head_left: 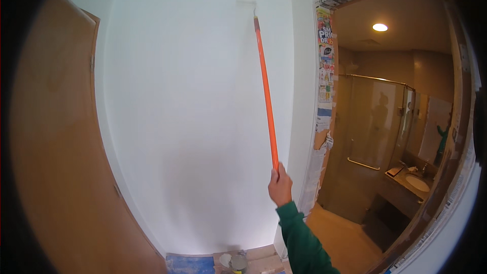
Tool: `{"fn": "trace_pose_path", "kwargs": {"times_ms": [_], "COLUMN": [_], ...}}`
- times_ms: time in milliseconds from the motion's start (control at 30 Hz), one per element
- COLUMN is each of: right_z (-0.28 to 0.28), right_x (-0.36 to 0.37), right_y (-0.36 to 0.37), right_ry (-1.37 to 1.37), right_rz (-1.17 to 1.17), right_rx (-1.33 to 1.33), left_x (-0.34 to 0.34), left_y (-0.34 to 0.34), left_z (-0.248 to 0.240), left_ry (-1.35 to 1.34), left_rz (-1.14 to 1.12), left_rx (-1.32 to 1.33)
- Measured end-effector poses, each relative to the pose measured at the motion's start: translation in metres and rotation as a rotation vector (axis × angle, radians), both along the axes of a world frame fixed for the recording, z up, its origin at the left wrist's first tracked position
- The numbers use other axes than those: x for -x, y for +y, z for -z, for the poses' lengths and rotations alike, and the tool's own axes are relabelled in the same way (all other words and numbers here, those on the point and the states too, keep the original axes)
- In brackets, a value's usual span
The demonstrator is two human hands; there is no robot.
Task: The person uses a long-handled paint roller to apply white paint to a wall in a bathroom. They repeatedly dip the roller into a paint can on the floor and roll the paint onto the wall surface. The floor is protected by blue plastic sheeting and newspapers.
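My right hand point(280, 185), in a green sleeve, is closed around the lower part of a long orange extension pole point(267, 91). The pole rises with a slight lean to the left. At its top end a thin wire frame carries a paint roller point(246, 2), which lies against the upper part of a white wall point(187, 86). The roller is pale and hard to tell from the wall. A soft shadow falls across the lower wall. My left hand does not show.
A brown wooden door point(56, 122) stands at the left. Newspaper point(325, 66) masks the doorway frame at the right, with a glass shower point(373, 147) and a sink point(417, 182) beyond. A paint can point(238, 263) and blue sheeting point(190, 265) lie at the wall's foot.
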State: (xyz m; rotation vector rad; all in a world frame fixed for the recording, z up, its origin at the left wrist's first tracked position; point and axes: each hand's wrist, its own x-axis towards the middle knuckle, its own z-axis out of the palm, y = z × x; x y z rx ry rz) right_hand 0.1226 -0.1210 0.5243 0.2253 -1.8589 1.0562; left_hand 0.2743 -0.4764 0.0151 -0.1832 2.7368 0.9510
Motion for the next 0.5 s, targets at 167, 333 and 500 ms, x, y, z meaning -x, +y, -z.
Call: {"fn": "trace_pose_path", "kwargs": {"times_ms": [167,333,500], "right_z": [-0.086,-0.148,-0.173], "right_x": [0.036,0.057,0.063], "right_y": [-0.018,-0.018,-0.015], "right_ry": [0.028,0.013,-0.008], "right_rz": [-0.07,-0.096,-0.111], "right_rx": [0.042,0.071,0.085], "left_x": [0.002,0.009,0.008], "left_y": [-0.011,-0.01,-0.005], "left_z": [-0.008,-0.012,-0.01], "left_ry": [0.033,0.067,0.12], "left_rz": [-0.055,-0.065,-0.079], "left_rx": [-0.067,-0.12,-0.174]}}
